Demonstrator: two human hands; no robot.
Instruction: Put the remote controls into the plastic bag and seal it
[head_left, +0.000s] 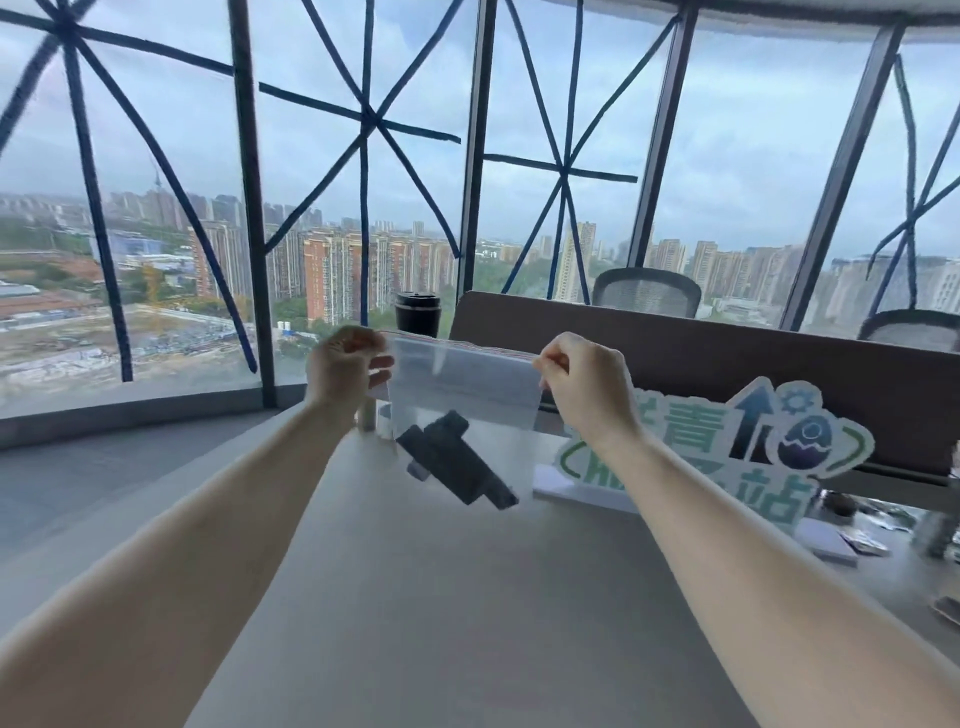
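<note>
Up off the pale table, held in the air between both hands: clear plastic bag, top strip stretched level from one hand to the other. Left hand pinched shut on the bag's left top corner, thumb and fingers together on the seal line. Right hand likewise clamped on the right top corner, knuckles toward the camera. Hanging below the hands, inside the bag's lower part: dark remote controls, tilted, lying against each other, lower ends sagging toward the right hand's side. Beyond the right hand, a green-and-white sign standing on the table. Just behind the left hand, a black cup
</note>
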